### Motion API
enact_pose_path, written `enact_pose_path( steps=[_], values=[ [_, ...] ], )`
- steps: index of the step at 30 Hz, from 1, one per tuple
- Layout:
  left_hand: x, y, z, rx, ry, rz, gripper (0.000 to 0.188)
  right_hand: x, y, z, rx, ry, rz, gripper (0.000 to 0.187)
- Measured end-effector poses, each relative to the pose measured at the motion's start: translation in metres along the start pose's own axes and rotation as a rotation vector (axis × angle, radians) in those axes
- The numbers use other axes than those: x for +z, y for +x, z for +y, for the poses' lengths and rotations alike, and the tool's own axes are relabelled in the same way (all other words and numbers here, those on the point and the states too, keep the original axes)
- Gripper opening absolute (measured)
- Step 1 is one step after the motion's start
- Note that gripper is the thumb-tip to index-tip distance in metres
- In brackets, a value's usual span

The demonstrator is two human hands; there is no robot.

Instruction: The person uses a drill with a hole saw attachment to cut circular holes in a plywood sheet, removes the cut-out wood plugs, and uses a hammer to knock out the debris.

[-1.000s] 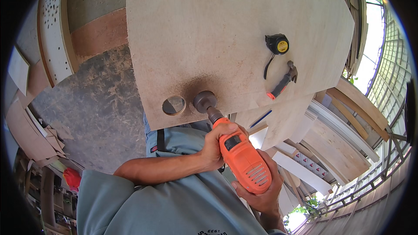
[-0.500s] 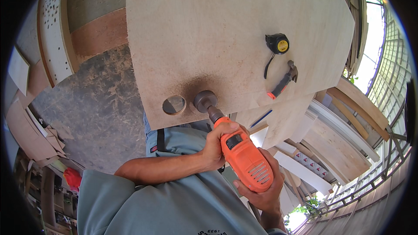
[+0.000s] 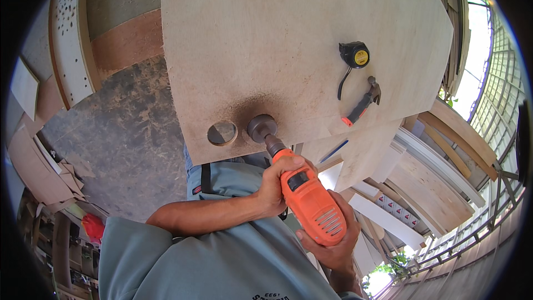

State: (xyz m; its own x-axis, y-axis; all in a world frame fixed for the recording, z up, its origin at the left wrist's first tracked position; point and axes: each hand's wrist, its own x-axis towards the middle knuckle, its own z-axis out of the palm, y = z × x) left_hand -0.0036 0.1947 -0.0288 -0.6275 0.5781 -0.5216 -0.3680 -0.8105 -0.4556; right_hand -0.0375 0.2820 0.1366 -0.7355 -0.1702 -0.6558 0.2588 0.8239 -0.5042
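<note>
An orange power drill [image 3: 312, 203] is held in both hands, its chuck slanting away to the upper left. My left hand [image 3: 275, 184] wraps round the front of the body, behind the chuck. At the rear, my right hand [image 3: 340, 244] grips the handle end. A round hole saw [image 3: 261, 128] fitted in the chuck presses against the plywood sheet [image 3: 288, 50], close to its near edge. Brown sawdust [image 3: 252, 104] fans out on the far side of the saw. Just left of it a round hole [image 3: 222, 133] goes through the sheet.
A black and yellow tape measure [image 3: 355, 55] and a claw hammer [image 3: 363, 100] lie on the right part of the sheet. A blue pencil-like stick [image 3: 333, 151] lies near the edge. Stacked boards [image 3: 427, 189] stand at right; a perforated panel [image 3: 69, 39] is at left.
The rear of the drill and my right hand have shifted very slightly left. The hole saw stays at the same spot on the plywood.
</note>
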Motion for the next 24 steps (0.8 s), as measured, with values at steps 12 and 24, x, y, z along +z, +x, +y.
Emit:
enact_pose_path(
  steps=[12, 24],
  values=[
    [-0.004, -0.001, 0.001, 0.018, 0.044, -0.005, 0.044, 0.006, -0.003, 0.000, -0.053, -0.048, 0.021, 0.082],
    [-0.004, -0.001, 0.001, 0.002, 0.048, -0.031, 0.048, 0.010, -0.005, 0.005, -0.037, -0.021, 0.039, 0.081]
  ],
)
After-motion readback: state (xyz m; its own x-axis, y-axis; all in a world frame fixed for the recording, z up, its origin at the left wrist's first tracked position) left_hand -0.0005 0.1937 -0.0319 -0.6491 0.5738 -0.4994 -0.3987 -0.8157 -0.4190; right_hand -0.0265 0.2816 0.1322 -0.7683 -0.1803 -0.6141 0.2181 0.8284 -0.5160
